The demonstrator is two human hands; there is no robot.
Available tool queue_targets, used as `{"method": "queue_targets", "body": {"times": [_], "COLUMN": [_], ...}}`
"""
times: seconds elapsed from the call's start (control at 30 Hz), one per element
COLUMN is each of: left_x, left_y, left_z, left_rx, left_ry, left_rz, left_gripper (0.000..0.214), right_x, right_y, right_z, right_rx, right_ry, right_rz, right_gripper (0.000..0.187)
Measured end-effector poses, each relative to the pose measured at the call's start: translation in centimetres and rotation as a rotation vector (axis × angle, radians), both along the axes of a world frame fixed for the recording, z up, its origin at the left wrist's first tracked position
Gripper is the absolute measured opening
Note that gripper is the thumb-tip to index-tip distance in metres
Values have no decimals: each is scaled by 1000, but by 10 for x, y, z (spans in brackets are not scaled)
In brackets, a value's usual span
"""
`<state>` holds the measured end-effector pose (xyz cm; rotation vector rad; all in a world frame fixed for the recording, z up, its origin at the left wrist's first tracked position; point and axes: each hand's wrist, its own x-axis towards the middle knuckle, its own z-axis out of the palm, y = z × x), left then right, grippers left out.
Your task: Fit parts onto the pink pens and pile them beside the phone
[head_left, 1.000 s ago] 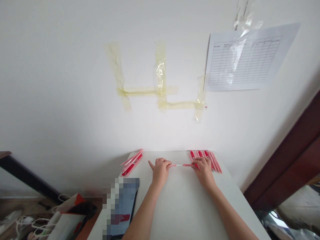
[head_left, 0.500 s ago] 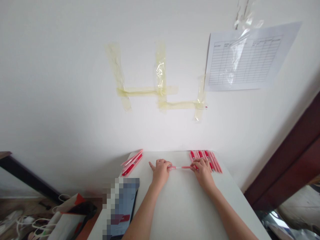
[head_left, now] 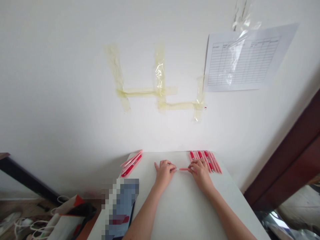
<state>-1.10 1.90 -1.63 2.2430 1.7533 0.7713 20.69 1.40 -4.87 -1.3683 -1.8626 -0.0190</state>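
A slim pink pen with a white section [head_left: 184, 169] lies level between my two hands, just above or on the white table; I cannot tell which. My left hand [head_left: 165, 173] pinches its left end, thumb and fingertips together. The fingers of my right hand [head_left: 201, 172] are closed on its right end. Beside and behind my right hand, several pink and red pens [head_left: 212, 161] lie in a slanted row, partly covered by that hand. At the far left corner rests a smaller bunch of pink and red pens [head_left: 132, 165].
The white table [head_left: 186, 213] meets a white wall [head_left: 75, 83] at the back. A phone or tablet [head_left: 122, 206], partly pixelated, lies at the left edge. A printed sheet [head_left: 245, 63] and yellowed tape [head_left: 160, 73] are on the wall. Bags and cables [head_left: 67, 216] are at lower left.
My left hand has moved right along the pen, covering the pink part that showed beside it. The gap between my hands is narrower. My right hand has shifted slightly left.
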Motion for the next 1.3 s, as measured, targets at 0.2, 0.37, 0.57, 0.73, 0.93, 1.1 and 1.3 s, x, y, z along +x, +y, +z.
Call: {"method": "queue_targets", "body": {"times": [0.2, 0.37, 0.57, 0.73, 0.93, 1.1, 1.3], "left_x": [-8, -11, -14, -14, -14, -14, -13], "left_y": [3, 4, 5, 6, 4, 3, 2], "left_z": [4, 5, 5, 3, 4, 9, 10], "left_rx": [-22, -25, -31, -25, -11, -57, -36], "left_ry": [-2, -11, -8, -10, -1, 40, 70], "left_rz": [71, 109, 145, 150, 161, 180, 205], "left_gripper": [12, 14, 16, 16, 17, 16, 14], "right_x": [6, 11, 15, 18, 22, 23, 21], "right_y": [2, 3, 7, 9, 9, 9, 9], "right_z": [2, 2, -3, -6, -8, -8, -8], "right_rx": [15, 16, 60, 63, 60, 50, 57], "right_ry": [22, 18, 15, 0, -6, 5, 19], "right_rz": [-42, -66, -107, -131, -162, -182, -135], "right_gripper": [17, 19, 17, 18, 17, 16, 17]}}
